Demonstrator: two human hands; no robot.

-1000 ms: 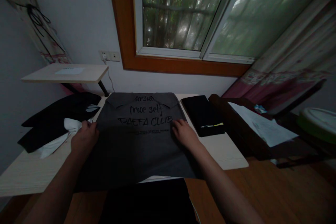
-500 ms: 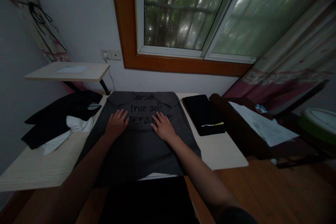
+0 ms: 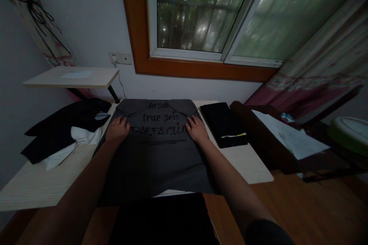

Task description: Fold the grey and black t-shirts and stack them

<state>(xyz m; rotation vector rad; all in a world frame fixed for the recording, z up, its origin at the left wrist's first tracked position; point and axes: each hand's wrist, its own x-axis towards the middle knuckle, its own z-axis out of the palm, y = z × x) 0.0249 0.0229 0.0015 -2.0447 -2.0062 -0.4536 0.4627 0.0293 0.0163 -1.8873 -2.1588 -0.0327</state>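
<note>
A dark grey T-shirt [image 3: 161, 164] with black lettering lies spread on the light wooden table [image 3: 244, 164], its upper corners showing diagonal folds. My left hand [image 3: 117, 129] rests palm down near the shirt's left edge, fingers apart. Near the right edge, my right hand [image 3: 197, 128] lies on the fabric the same way, its fingers spread. Neither hand holds anything. The shirt's lower edge reaches the table's front edge, where a sliver of the tabletop shows.
Folded black garments [image 3: 63, 126] with a white cloth [image 3: 84, 134] lie to the left, below a raised shelf [image 3: 94, 76]. A flat black folded item [image 3: 224, 124] sits to the right. Beyond it, a paper sheet [image 3: 287, 134] rests on a dark brown surface.
My hands have moved apart, from the middle of the print out to the shirt's two sides. More of the lettering shows between them.
</note>
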